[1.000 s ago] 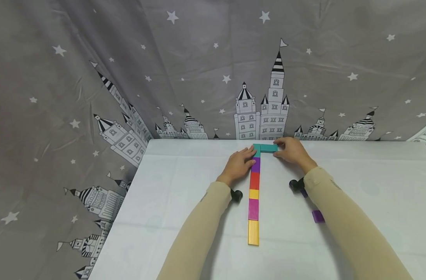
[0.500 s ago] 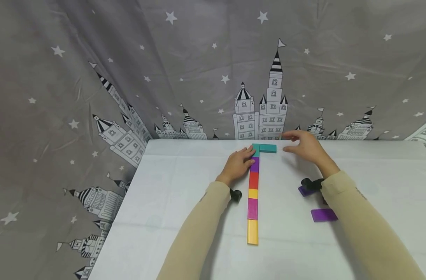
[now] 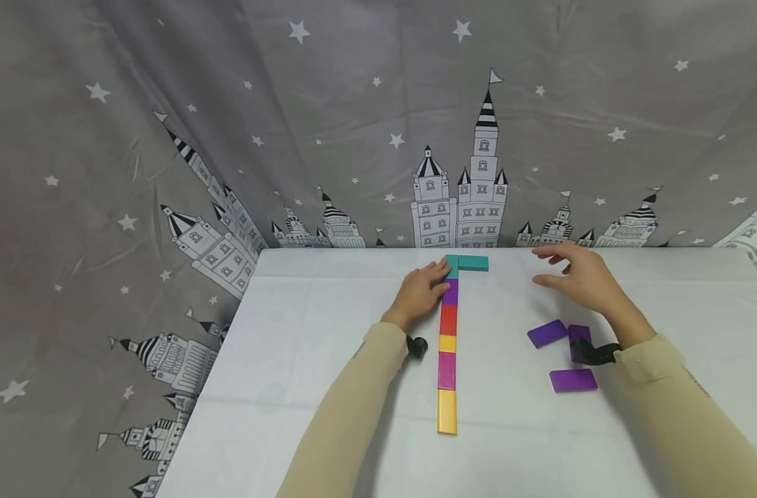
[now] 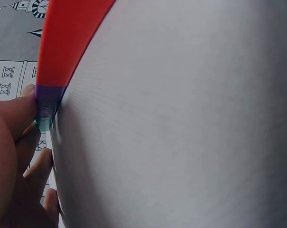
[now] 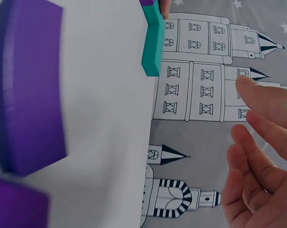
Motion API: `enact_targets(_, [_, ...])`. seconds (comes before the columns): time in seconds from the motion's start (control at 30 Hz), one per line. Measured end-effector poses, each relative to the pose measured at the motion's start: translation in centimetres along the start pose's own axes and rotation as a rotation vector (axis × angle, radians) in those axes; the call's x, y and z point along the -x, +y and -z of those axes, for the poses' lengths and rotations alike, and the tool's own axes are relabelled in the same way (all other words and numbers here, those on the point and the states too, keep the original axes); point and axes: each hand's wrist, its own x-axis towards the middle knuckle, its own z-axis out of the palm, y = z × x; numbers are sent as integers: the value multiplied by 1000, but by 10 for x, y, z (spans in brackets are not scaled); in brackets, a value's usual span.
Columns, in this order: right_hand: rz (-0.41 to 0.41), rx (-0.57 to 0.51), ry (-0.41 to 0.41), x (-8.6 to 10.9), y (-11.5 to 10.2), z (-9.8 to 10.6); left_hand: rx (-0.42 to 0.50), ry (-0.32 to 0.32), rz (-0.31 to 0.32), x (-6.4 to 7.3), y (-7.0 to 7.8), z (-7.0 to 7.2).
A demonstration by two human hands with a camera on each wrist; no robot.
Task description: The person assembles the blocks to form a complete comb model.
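A straight line of flat blocks runs up the white table: a yellow-orange block [image 3: 447, 411], a magenta block [image 3: 446, 371], a small yellow block [image 3: 447, 344], a red block [image 3: 449, 320], a purple block [image 3: 450, 291] and a teal block [image 3: 452, 267] at the far end. Another teal block [image 3: 473, 263] lies crosswise, extending right from the top. My left hand [image 3: 417, 294] rests against the line's left side, fingertips on the upper teal block and thumb at the purple one. My right hand [image 3: 580, 278] hovers over the table to the right, fingers loosely bent, holding nothing.
Three loose purple blocks lie below my right hand: a tilted one [image 3: 547, 333], an upright one [image 3: 578, 340] partly behind the wrist camera, and a nearer one [image 3: 573, 380]. A grey curtain [image 3: 353, 124] with printed castles hangs behind the table's far edge.
My right hand has let go of the crosswise teal block and moved right, away from it. The loose purple blocks have come into fuller view. My left hand stays in place.
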Motion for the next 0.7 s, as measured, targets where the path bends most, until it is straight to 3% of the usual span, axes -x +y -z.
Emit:
enact_targets(0.4, [-26,-32,11,47,14,-1,-4,1,6,0,0,1])
enact_targets(0.7, [-3,-31,-34,67,30,-7,2,-3,-1,0,0,1])
